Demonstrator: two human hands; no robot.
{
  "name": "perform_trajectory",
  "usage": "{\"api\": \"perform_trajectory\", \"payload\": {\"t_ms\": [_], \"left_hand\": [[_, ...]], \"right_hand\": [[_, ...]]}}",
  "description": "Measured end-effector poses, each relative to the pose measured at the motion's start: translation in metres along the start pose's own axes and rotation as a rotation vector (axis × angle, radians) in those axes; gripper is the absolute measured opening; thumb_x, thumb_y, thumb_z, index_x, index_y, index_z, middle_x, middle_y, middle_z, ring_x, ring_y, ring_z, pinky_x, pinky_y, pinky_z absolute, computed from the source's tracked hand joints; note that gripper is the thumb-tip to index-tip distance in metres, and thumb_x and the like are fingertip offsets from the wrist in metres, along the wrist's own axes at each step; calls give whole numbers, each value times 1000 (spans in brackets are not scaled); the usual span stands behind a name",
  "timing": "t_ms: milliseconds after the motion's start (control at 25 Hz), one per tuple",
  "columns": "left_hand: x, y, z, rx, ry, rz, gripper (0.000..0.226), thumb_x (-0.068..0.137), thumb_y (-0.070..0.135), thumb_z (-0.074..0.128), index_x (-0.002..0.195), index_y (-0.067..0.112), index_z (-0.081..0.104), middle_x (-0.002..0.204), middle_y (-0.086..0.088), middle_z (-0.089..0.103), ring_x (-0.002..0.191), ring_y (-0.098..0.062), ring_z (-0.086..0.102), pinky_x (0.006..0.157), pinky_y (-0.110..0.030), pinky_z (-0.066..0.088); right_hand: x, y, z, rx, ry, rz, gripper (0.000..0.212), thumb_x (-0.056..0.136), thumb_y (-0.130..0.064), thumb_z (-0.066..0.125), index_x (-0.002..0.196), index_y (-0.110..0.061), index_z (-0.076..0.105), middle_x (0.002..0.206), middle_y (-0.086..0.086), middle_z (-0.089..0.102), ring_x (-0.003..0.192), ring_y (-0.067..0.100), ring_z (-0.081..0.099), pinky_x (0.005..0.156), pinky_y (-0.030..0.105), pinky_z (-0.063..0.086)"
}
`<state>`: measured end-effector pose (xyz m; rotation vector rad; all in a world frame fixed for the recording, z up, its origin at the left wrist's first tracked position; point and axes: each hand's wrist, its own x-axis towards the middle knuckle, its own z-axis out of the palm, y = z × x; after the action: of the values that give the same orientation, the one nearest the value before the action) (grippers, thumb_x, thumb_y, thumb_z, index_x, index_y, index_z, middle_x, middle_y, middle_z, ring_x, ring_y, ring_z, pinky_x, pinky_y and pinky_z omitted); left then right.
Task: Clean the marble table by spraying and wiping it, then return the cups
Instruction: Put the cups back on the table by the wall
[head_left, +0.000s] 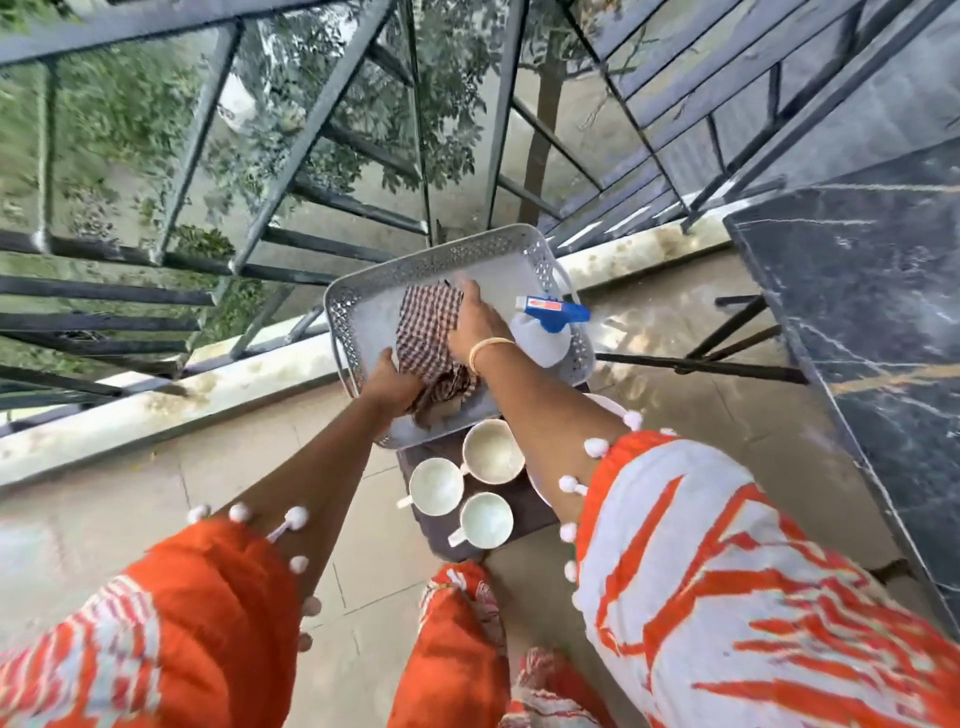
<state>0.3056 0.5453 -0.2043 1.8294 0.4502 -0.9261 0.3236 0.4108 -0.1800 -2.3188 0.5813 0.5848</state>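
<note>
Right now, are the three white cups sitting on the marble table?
No, the three white cups stand on a small dark stool beside the tray, while the marble table is off to the right.

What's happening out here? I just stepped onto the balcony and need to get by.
A person is bent over a grey tray. Both the left hand and right hand are on a checked cloth inside it. A spray bottle lies in the tray too. Three white cups wait beside it. The marble table is to the right.
</note>
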Motion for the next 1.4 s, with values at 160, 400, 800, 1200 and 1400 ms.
{"api": "perform_trajectory", "payload": {"t_ms": [160, 400, 800, 1200, 1400], "left_hand": [[5, -18, 5, 798, 14, 107, 47, 92, 6, 48, 139, 5, 46, 134, -25, 54, 123, -38, 52, 101, -39, 41], [-1, -24, 20, 1005, -12, 76, 44, 86, 25, 52, 127, 8, 54, 128, -25, 51, 117, -41, 52, 98, -45, 47], [-59, -24, 85, 1105, 111, 373, 45, 91, 31, 49, 133, 16, 48, 142, -11, 40, 131, -30, 41, 106, -49, 31], [-142, -60, 152, 1228, 142, 592, 43, 95, 35, 45, 134, 16, 45, 143, -10, 40, 131, -31, 40, 108, -58, 24], [-172, -80, 189, 1096, 105, 582, 49, 95, 35, 47, 139, 15, 42, 141, -12, 42, 131, -31, 42, 106, -51, 32]], "right_hand": [[-8, 32, 28, -230, -167, -51, 63, 92, 2, 40, 149, -18, 25, 142, 19, 47, 126, 36, 51, 101, 45, 42], [-29, 60, 33, -326, -143, -140, 50, 94, -5, 44, 142, -18, 41, 143, 9, 49, 127, 32, 50, 103, 45, 43], [-97, 119, 2, -270, 69, -145, 35, 95, -13, 45, 129, -13, 53, 132, 9, 58, 123, 31, 53, 97, 43, 43], [-195, 210, -8, -252, 253, -54, 34, 95, -19, 45, 126, -15, 56, 132, 6, 55, 125, 27, 49, 99, 44, 44], [-233, 246, -6, -85, 266, 38, 32, 96, -22, 48, 125, -11, 55, 129, 12, 54, 120, 33, 51, 98, 44, 45]]}}
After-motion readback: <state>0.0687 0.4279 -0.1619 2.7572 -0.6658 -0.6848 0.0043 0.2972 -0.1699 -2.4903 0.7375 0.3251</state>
